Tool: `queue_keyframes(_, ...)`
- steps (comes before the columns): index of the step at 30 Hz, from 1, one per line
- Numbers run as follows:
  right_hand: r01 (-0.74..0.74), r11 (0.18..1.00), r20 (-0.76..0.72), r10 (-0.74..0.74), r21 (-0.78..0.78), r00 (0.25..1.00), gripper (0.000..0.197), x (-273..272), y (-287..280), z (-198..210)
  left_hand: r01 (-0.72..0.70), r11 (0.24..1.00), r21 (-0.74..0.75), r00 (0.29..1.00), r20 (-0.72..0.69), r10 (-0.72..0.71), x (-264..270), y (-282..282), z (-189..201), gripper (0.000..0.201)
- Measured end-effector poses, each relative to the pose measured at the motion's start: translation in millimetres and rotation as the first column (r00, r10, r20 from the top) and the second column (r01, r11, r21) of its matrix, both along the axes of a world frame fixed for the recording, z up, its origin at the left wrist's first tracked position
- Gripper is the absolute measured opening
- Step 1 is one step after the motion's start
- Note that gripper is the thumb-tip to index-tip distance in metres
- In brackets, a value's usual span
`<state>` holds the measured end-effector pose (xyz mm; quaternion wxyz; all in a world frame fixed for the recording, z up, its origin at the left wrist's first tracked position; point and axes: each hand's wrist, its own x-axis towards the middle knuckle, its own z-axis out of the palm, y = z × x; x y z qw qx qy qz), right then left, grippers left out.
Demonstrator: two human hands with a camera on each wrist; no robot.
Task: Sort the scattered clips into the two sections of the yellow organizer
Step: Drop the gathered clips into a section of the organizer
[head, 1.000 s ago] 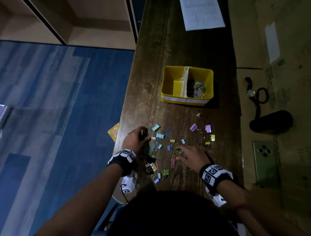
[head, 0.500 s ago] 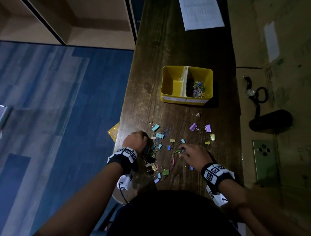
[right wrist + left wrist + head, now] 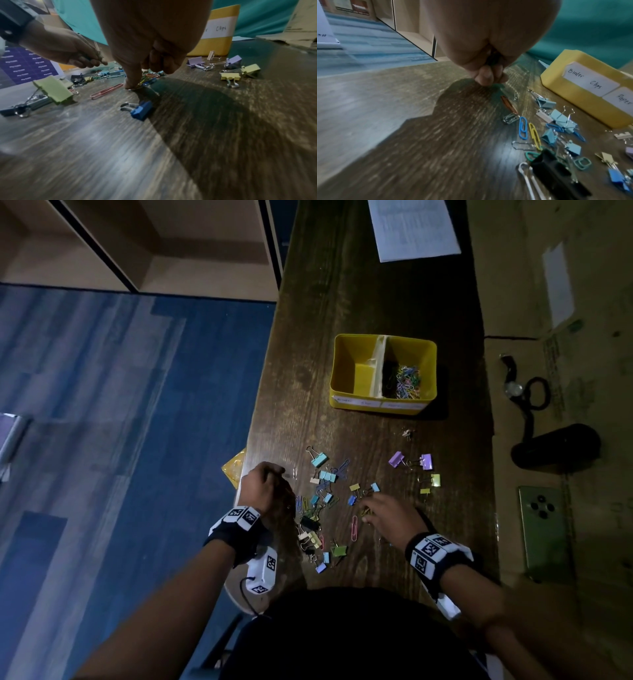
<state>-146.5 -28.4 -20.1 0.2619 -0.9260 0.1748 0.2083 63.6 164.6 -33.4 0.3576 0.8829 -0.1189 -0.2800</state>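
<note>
The yellow organizer stands mid-table, with coloured paper clips in its right section. Its labels read "Binder Clips" on the left and "Paper" on the right. Binder clips and paper clips lie scattered between my hands. My left hand hovers at the pile's left side, its curled fingers pinching a few paper clips. My right hand is at the pile's right side. Its thumb presses onto clips on the table, and the curled fingers hold coloured paper clips. A pink paper clip lies beside it.
Purple binder clips and yellow binder clips lie to the right. The table's left edge is just beside my left hand, with a yellow packet there. A phone, a black object and a watch lie on cardboard at the right. A paper sheet lies far back.
Both hands stay at the pile. The left hand has shifted slightly left and curled tighter. The right hand has edged forward into the clips in the middle.
</note>
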Motion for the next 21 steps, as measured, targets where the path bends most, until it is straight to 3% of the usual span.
queue_keyframes(5,-0.015,1.000,-0.001,0.015,0.000,1.000,0.021,-4,0,-2,-0.087,0.994,-0.064,0.993,-0.082,0.082,1,-3,3,0.022)
queue_keyframes(7,0.045,0.999,0.012,-0.045,0.007,0.999,0.026,-5,0,-2,-0.080,0.996,-0.035,0.995,-0.062,0.077,3,-4,6,0.021)
queue_keyframes(10,0.225,0.974,-0.052,-0.223,0.023,0.973,0.043,-7,0,2,0.043,0.987,0.153,0.993,0.106,-0.060,2,-4,10,0.020)
queue_keyframes(15,0.340,0.940,-0.063,-0.342,-0.038,0.938,0.056,-10,2,0,0.298,0.885,0.357,0.879,0.259,-0.400,-18,-13,2,0.034)
queue_keyframes(18,0.375,0.922,-0.058,-0.382,-0.099,0.922,0.062,-8,5,0,0.280,0.872,0.402,0.884,0.247,-0.398,-25,-19,-5,0.034)
queue_keyframes(21,0.359,0.924,-0.082,-0.371,-0.131,0.925,0.058,-1,11,1,0.263,0.854,0.450,0.894,0.220,-0.391,-28,-27,-5,0.020)
